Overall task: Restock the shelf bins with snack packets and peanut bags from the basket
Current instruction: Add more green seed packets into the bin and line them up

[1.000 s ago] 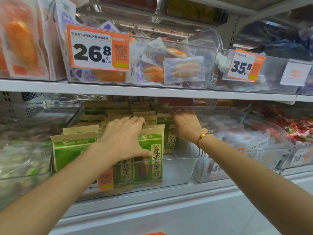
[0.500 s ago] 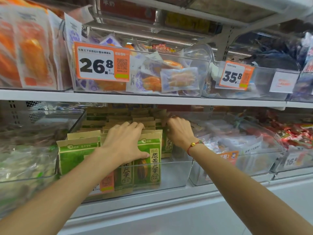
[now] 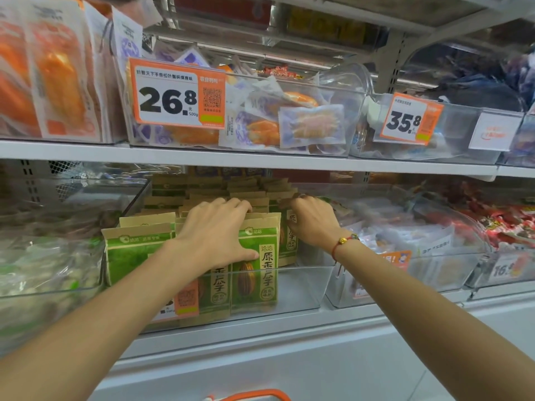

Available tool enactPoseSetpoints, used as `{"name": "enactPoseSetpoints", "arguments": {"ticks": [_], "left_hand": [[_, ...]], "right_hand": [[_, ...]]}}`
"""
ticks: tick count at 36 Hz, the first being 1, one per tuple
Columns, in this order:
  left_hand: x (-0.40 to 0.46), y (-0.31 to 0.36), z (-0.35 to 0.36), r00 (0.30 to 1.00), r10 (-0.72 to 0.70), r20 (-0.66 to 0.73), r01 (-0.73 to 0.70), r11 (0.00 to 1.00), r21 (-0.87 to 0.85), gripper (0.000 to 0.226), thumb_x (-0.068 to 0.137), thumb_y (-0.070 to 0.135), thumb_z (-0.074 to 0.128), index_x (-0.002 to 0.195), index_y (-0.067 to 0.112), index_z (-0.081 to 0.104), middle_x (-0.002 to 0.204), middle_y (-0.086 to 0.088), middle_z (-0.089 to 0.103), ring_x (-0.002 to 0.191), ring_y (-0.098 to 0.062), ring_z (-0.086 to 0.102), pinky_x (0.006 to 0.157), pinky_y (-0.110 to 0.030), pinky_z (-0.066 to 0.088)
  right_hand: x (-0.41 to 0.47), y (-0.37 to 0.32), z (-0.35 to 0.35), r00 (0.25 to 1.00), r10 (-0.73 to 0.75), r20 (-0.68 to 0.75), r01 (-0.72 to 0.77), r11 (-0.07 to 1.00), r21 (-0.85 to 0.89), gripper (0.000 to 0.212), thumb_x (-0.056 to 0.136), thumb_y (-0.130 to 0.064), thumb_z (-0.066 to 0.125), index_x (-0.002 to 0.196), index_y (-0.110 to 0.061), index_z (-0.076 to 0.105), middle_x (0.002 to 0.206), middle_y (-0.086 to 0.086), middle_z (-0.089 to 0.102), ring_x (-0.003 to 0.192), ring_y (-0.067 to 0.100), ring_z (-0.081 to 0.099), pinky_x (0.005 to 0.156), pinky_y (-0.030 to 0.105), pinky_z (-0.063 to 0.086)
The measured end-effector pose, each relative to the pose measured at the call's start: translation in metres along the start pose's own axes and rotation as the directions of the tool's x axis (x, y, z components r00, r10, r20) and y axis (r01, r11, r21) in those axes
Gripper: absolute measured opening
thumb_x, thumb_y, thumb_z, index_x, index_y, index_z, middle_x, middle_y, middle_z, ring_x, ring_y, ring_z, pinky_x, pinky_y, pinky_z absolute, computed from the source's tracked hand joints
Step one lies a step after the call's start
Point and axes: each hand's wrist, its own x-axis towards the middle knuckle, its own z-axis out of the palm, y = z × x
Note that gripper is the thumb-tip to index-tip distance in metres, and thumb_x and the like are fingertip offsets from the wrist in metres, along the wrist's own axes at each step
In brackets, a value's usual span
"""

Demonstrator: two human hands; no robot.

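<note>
The left hand covers the front green packet's upper left; the right hand's fingertips disappear behind packet tops. Below both, an orange basket handle is cut off.

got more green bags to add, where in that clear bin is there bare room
Free: the bin floor right of the front green bag, up to the right wall. Crowded: the left and back rows of bags, where the left hand and right hand press.

A single head-worn view is aimed forward and slightly down at the shelf bins, held close, at arm's reach; no second view is provided.
</note>
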Motion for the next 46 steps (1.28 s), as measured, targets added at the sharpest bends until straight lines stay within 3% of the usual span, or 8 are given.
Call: {"name": "enactPoseSetpoints", "arguments": {"ticks": [11,19,24,27,32,38,43,46], "left_hand": [[-0.027,0.002,-0.008,0.967,0.028,-0.252,-0.063,0.989,-0.132,0.049,0.087,0.044,0.059,0.132,0.029,0.046,0.13,0.012,0.053,0.121,-0.008,0.046,0.102,-0.029,0.035],[-0.111,0.001,0.006,0.909,0.016,-0.416,-0.131,0.959,-0.25,0.023,0.084,0.031,0.065,0.106,0.026,0.064,0.101,0.012,0.066,0.09,-0.008,0.062,0.068,-0.022,0.045],[-0.177,-0.009,0.046,0.976,-0.106,-0.19,0.045,0.952,-0.302,0.026,0.081,0.041,0.055,0.106,0.038,0.063,0.104,0.023,0.061,0.092,-0.002,0.058,0.059,-0.019,0.046],[-0.211,-0.015,0.067,0.978,-0.198,0.059,0.206,0.935,-0.287,0.026,0.092,0.042,0.051,0.117,0.042,0.057,0.12,0.023,0.056,0.111,-0.006,0.056,0.077,-0.029,0.05],[-0.26,-0.032,0.116,0.858,-0.241,0.453,0.37,0.903,-0.22,0.028,0.097,0.041,0.042,0.124,0.042,0.049,0.131,0.019,0.048,0.123,-0.009,0.046,0.087,-0.028,0.042],[-0.322,-0.043,0.192,0.707,-0.267,0.656,0.49,0.852,-0.182,0.033,0.094,0.022,0.052,0.125,0.032,0.058,0.136,0.005,0.052,0.116,-0.019,0.055,0.08,-0.033,0.052],[-0.374,-0.032,0.242,0.602,-0.113,0.791,0.368,0.918,-0.149,0.05,0.094,0.011,0.051,0.14,0.027,0.043,0.148,-0.002,0.037,0.136,-0.022,0.034,0.108,-0.041,0.036],[-0.39,-0.025,0.257,0.65,-0.132,0.748,0.277,0.958,-0.071,0.053,0.095,0.02,0.052,0.144,0.027,0.035,0.155,-0.002,0.023,0.144,-0.022,0.014,0.116,-0.042,0.018]], "right_hand": [[-0.045,-0.005,-0.026,0.998,0.003,-0.059,-0.003,1.0,-0.001,0.038,0.09,-0.022,0.054,0.128,-0.026,0.056,0.117,0.002,0.061,0.109,0.024,0.053,0.081,0.031,0.042],[-0.132,-0.06,-0.056,0.983,-0.174,0.062,0.161,0.971,0.178,0.026,0.092,-0.035,0.054,0.117,-0.033,0.06,0.109,-0.011,0.063,0.1,0.014,0.058,0.069,0.029,0.044],[-0.165,-0.096,-0.028,0.897,-0.262,0.355,0.179,0.951,0.251,0.028,0.092,-0.045,0.049,0.119,-0.039,0.054,0.104,-0.016,0.064,0.098,0.008,0.058,0.079,0.026,0.045],[-0.179,-0.115,0.006,0.81,-0.309,0.498,0.195,0.943,0.268,0.029,0.092,-0.042,0.05,0.12,-0.037,0.055,0.104,-0.013,0.066,0.101,0.01,0.058,0.081,0.024,0.042],[-0.203,-0.145,0.075,0.607,-0.312,0.731,0.223,0.95,0.22,0.032,0.094,-0.038,0.05,0.125,-0.03,0.054,0.121,-0.002,0.061,0.118,0.019,0.051,0.096,0.032,0.041],[-0.242,-0.179,0.153,0.335,-0.275,0.901,0.238,0.95,0.202,0.038,0.095,-0.029,0.05,0.133,-0.019,0.05,0.132,0.01,0.052,0.12,0.031,0.05,0.098,0.041,0.043],[-0.295,-0.208,0.218,0.378,-0.206,0.903,-0.055,0.968,0.244,0.035,0.093,-0.023,0.051,0.124,-0.008,0.05,0.119,0.017,0.057,0.109,0.033,0.056,0.079,0.037,0.046],[-0.322,-0.221,0.246,0.48,-0.032,0.877,-0.325,0.922,0.211,0.06,0.09,-0.027,0.055,0.14,-0.008,0.03,0.139,0.019,0.039,0.126,0.035,0.042,0.096,0.043,0.044]]}}
